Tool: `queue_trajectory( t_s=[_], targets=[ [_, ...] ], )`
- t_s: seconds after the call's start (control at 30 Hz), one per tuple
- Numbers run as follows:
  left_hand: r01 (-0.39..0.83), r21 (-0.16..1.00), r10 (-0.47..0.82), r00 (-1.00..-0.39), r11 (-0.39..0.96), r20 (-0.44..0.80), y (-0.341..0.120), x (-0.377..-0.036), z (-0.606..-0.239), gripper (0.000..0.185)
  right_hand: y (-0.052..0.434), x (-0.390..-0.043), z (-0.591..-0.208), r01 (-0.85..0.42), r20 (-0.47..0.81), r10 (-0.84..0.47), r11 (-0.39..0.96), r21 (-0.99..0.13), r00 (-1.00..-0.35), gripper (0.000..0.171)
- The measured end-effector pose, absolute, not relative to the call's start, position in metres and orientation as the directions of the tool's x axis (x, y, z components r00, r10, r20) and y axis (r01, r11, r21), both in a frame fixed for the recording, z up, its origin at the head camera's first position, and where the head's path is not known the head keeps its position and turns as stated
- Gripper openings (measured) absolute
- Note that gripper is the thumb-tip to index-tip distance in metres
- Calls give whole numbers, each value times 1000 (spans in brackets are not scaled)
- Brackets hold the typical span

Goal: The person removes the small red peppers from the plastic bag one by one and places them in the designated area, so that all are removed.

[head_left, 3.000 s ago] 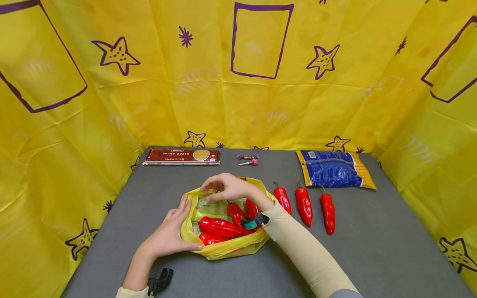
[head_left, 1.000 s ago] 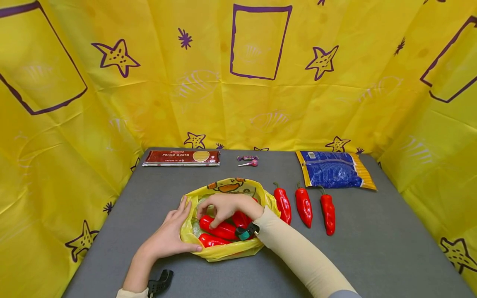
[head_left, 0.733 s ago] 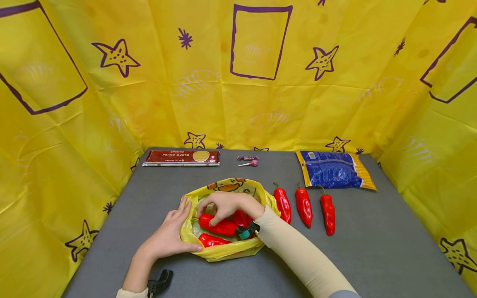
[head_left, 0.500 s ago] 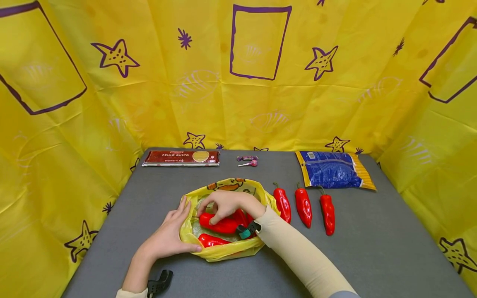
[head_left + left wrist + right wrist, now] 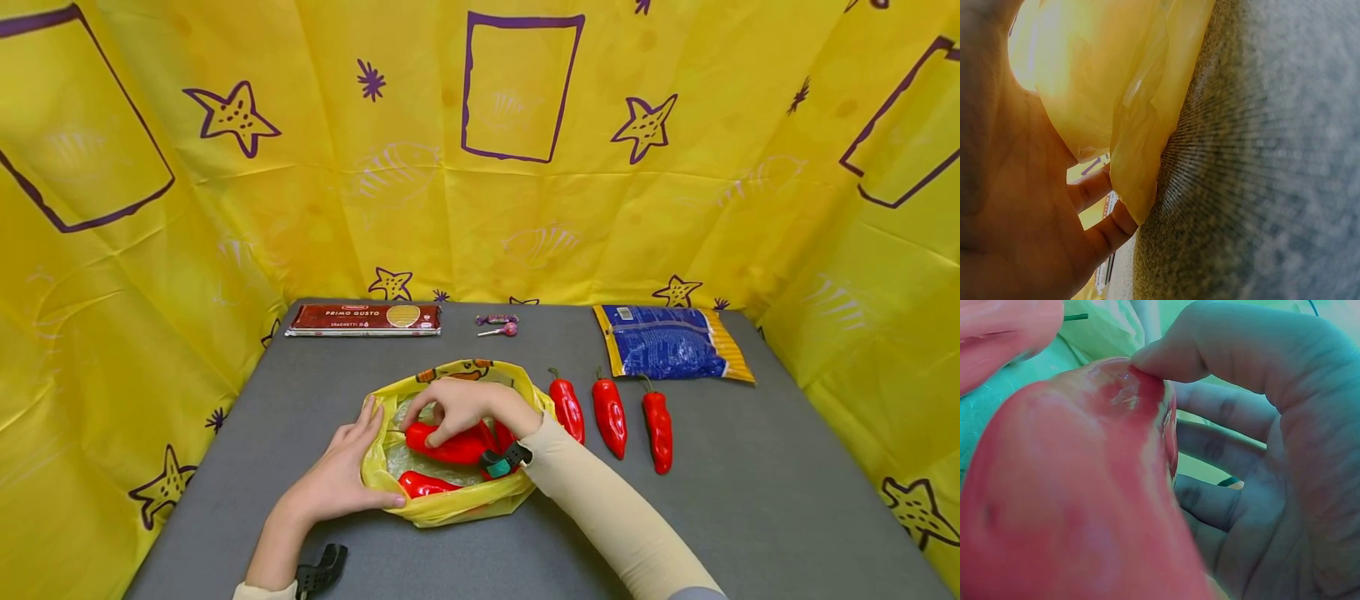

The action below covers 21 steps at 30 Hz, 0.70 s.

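A yellow plastic bag (image 5: 442,510) lies with its mouth wide, showing red peppers inside. My right hand (image 5: 457,407) reaches into it and pinches a long red pepper (image 5: 442,447) near its stem end, thumb on the near side. In the right wrist view, the pepper (image 5: 1072,487) fills the foreground under my thumb. A second pepper (image 5: 426,484) lies at the bag's front; others are partly hidden by my right wrist. My left hand (image 5: 337,468) rests against the bag's left side, fingers spread and thumb along the front; in the left wrist view, its fingertips touch the plastic.
Right of the bag, three red peppers, including the outermost pepper (image 5: 658,431), lie in a row. Behind them is a blue-and-yellow packet (image 5: 667,342). A spaghetti packet (image 5: 363,320), a wrapped candy (image 5: 497,319) and a lollipop (image 5: 510,330) lie along the table's far edge, before a yellow curtain (image 5: 405,225).
My right hand has gone down into the bag, taken hold of a pepper and shifted it slightly up and to the right. The left hand stays in place.
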<state>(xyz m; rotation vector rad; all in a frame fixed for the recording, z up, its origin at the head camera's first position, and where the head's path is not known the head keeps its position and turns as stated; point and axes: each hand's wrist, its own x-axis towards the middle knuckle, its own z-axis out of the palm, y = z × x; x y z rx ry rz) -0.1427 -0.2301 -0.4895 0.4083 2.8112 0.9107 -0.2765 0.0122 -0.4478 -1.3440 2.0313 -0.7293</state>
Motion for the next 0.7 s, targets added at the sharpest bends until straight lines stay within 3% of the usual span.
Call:
queue_trajectory(
  t_s=[0.7],
  targets=[
    [201,593,306,-949,780,-81,-230,-143,-489,139,27,-275,-433,-658,-152,-916,376,-653,-373,41]
  ],
)
